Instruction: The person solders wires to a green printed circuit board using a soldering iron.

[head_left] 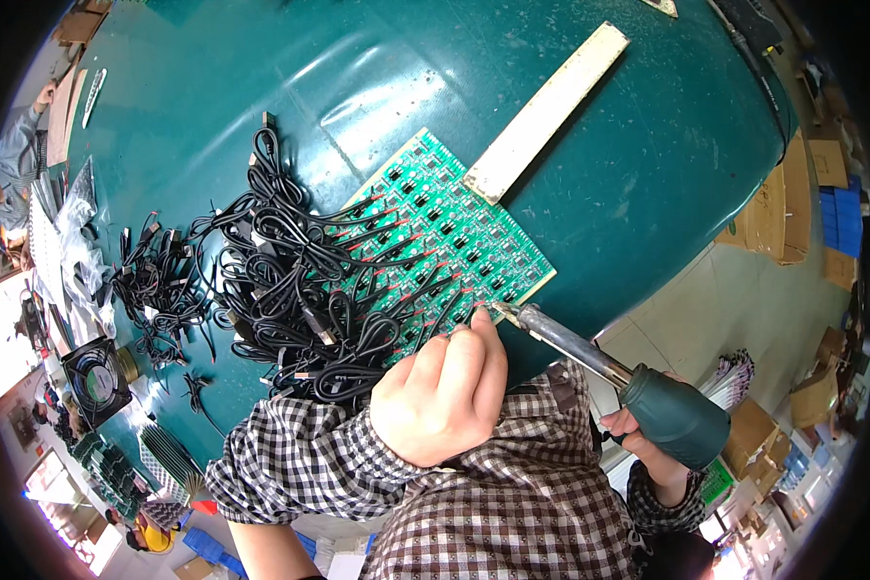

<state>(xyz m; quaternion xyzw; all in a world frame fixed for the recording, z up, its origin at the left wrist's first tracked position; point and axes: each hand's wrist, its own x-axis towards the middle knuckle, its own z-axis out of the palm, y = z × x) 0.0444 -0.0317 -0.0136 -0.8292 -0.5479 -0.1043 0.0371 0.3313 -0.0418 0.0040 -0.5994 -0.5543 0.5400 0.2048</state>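
The soldering iron (652, 398) partly hides the right fingers (622, 422), and black cables (290, 261) cover part of the circuit board (498, 244).

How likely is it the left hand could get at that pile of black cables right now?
Probably yes: the left hand is right beside the black cables, with nothing visible in between. It is close to the tip of the soldering iron, though, so it should move with care.

A square black fan (97, 380) stands at the left of the green table (667, 145); a cardboard box (796, 208) stands at the right.
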